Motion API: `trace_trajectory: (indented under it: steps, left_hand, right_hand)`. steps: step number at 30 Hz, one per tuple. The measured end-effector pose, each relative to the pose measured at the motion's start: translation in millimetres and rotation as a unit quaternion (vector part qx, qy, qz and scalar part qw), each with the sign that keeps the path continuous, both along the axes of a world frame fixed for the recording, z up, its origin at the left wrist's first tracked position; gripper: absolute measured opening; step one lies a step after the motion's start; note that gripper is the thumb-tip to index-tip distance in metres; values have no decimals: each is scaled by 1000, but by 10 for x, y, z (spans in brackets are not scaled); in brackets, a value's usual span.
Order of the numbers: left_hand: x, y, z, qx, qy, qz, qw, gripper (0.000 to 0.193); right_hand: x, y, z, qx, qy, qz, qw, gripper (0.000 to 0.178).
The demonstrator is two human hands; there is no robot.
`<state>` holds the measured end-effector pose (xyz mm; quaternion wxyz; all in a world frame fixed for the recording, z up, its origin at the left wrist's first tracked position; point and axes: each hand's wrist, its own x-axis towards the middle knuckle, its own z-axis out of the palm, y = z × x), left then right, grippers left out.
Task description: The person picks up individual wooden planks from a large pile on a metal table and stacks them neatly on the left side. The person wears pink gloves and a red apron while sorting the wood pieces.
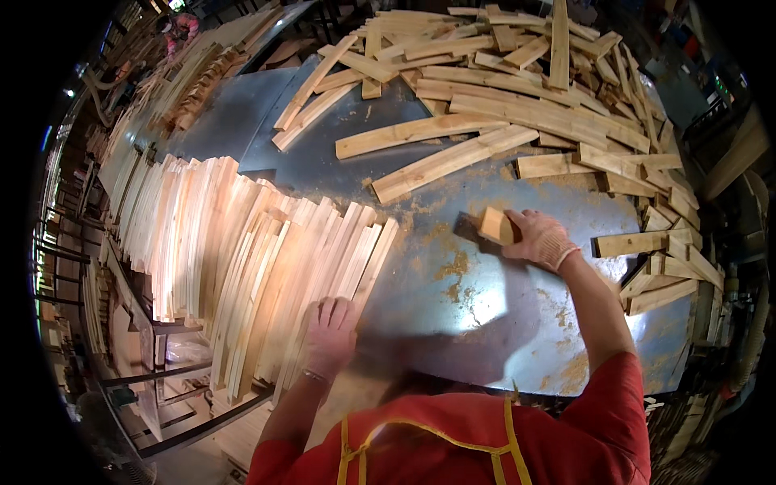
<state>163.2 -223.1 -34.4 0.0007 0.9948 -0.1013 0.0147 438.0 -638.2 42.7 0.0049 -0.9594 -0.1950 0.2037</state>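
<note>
My right hand (537, 240), in a pale knit glove, grips a short wooden block (496, 225) above the metal table (428, 323). The block's dark shadow falls on the metal beside it. To the left, my gloved left hand (331, 333) lies on the near right part of a long row of wooden boards (250, 242). Its fingers stretch forward over the boards, close together, and grip nothing that I can see. The boards stand packed side by side.
Loose boards (558, 121) lie in a heap across the far side and right of the table. Sawdust (455, 267) is scattered over the metal. Below the row at left are dark frame bars (202, 424). Another person (179, 31) is far off at upper left.
</note>
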Motion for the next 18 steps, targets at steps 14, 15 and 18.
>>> trace_trajectory:
  steps: [14,15,18]
  left_hand:
    - [181,-253,431,-155,11,-23,988,70]
    - [238,-301,436,-133,17,-31,991,69]
    - [132,-214,156,-58,-51,-4,997,67]
  right_hand:
    - [-707,1691,-1565,607,93,-470,634,49]
    - [-721,1714,-1703,564,138,-466,667,46]
    - [-761,1716,-1040,507,399,-342,683,36]
